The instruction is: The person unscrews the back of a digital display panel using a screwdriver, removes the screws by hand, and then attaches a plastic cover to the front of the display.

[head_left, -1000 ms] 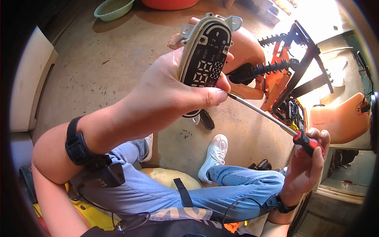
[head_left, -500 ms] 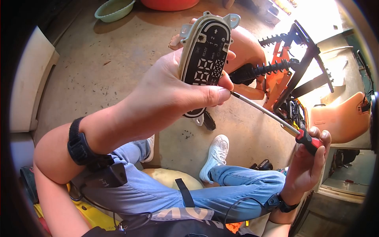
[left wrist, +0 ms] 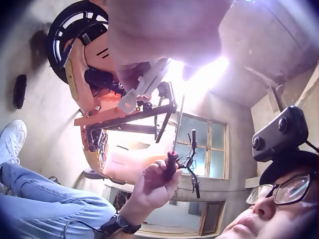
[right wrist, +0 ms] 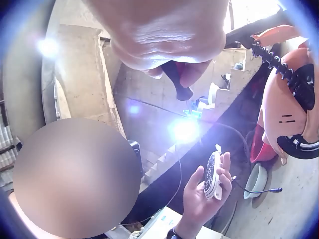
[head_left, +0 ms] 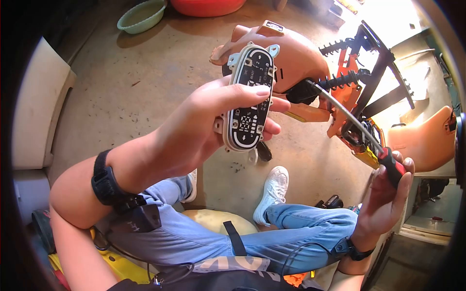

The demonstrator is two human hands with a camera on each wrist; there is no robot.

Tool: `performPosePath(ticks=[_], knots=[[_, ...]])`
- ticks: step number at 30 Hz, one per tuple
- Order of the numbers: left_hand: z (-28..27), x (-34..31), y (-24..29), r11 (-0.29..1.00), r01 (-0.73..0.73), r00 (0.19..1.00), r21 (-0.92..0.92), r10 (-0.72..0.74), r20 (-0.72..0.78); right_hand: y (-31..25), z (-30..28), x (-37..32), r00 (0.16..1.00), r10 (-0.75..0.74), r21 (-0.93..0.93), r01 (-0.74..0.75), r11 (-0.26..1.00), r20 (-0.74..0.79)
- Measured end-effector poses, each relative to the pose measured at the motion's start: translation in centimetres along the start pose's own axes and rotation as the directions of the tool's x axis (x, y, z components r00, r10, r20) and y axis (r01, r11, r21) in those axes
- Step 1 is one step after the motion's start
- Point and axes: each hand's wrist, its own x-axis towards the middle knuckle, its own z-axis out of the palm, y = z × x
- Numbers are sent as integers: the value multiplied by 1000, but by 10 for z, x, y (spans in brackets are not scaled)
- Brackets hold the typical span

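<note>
In the head view my left hand (head_left: 199, 111) holds an oval digital dashboard display (head_left: 246, 121) with a pale housing and mounting tabs. My thumb lies across its black face, and the other fingers are behind it. My right hand (head_left: 381, 208) grips a screwdriver (head_left: 392, 167) by its red and black handle. Its long metal shaft points up and left, with the tip to the right of the display and apart from it. The right wrist view shows the display (right wrist: 213, 174) side-on in my left hand.
An orange electric scooter (head_left: 301, 53) lies partly dismantled on the floor, with black springs and a frame beyond my hands. A green basin (head_left: 141, 17) and a red tub (head_left: 208, 6) stand at the back. A white box-like piece (head_left: 39, 106) is at the left.
The display has come down and its lower half now shows. My left thumb has shifted from its edge onto its face. The screwdriver has moved right, its tip away from the display.
</note>
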Motion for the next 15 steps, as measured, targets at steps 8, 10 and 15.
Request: performPosePath(ticks=[8,10,15], knots=[[-3,3,-4,989,-9,997,-150,20,72,1,-8,2,997,26,171,-13,985,-71],[-1,4,-3,992,-36,997,-124,45,69,0,-13,4,1000,24,196,-26,980,15],[1,4,0,994,-76,992,-74,83,95,-4,-16,4,991,6,279,-42,959,131]])
